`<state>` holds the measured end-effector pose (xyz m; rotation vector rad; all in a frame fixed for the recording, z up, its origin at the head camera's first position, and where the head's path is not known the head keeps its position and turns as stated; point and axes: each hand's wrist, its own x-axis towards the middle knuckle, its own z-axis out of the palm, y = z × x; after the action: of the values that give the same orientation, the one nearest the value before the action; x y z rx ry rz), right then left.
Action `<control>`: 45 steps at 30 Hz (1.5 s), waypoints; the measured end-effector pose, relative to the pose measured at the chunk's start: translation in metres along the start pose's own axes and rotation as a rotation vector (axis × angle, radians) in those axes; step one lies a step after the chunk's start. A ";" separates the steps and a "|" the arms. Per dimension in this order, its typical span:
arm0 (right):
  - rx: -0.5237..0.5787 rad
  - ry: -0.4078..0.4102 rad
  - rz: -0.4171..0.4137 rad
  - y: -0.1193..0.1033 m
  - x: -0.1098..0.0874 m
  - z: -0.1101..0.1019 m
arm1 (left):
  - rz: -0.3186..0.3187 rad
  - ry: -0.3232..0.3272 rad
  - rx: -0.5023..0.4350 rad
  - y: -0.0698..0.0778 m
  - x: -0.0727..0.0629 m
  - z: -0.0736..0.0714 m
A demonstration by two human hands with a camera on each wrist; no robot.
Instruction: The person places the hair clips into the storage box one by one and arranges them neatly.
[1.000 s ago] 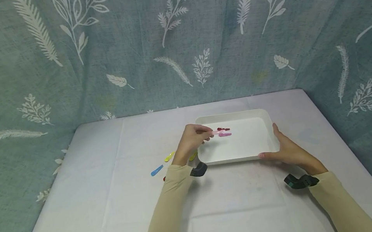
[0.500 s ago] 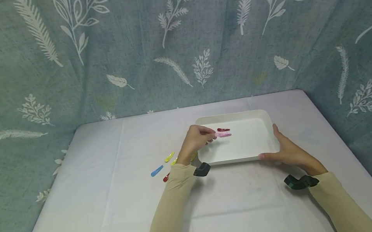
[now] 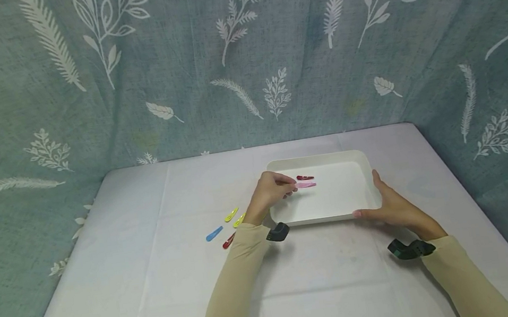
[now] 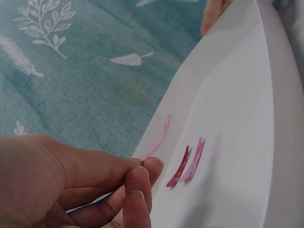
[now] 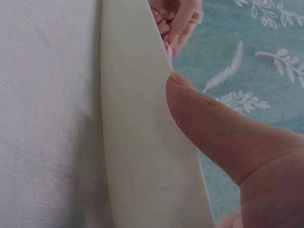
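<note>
My left hand [image 3: 266, 195] is over the left part of a white tray [image 3: 335, 193]. Thumb and fingertips pinch one end of a light pink snap hair clip [image 4: 165, 132], its other end pointing away over the tray. On the tray floor, a red hair clip [image 4: 179, 166] and a purplish-pink hair clip [image 4: 194, 162] lie side by side. In the head view the held clip overlaps the purplish-pink one. My right hand [image 3: 395, 208] holds the tray's near right corner, thumb [image 5: 213, 123] over the front rim and fingers along the right side.
Left of the tray, on the white tablecloth [image 3: 157, 300], lie a blue clip [image 3: 214, 233], a red clip [image 3: 228, 241] and yellow clips [image 3: 231, 215], partly behind the left wrist. A leaf-patterned teal curtain [image 3: 192, 54] hangs behind the table.
My left hand has shifted slightly right and toward me, bringing the pinched pink clip down from beside the red clip to the purplish-pink one. The right hand and tray stay in place.
</note>
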<state>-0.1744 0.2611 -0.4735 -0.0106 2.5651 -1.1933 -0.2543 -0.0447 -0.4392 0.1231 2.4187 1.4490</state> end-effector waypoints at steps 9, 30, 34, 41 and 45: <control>-0.004 0.000 0.002 -0.001 0.000 0.001 | 0.001 0.018 0.027 -0.003 0.004 0.006; -0.006 -0.004 0.003 -0.002 -0.002 0.000 | 0.038 0.036 0.109 -0.005 0.009 0.017; -0.004 -0.005 0.003 -0.001 -0.002 0.000 | 0.047 0.047 0.132 -0.006 0.011 0.020; 0.008 -0.001 0.002 0.000 -0.002 0.000 | 0.063 0.063 0.181 -0.005 0.012 0.023; 0.010 0.000 -0.008 0.001 -0.001 0.000 | 0.066 0.067 0.218 -0.005 0.012 0.025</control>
<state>-0.1731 0.2615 -0.4741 -0.0184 2.5616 -1.2090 -0.2574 -0.0236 -0.4570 0.2085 2.6448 1.2296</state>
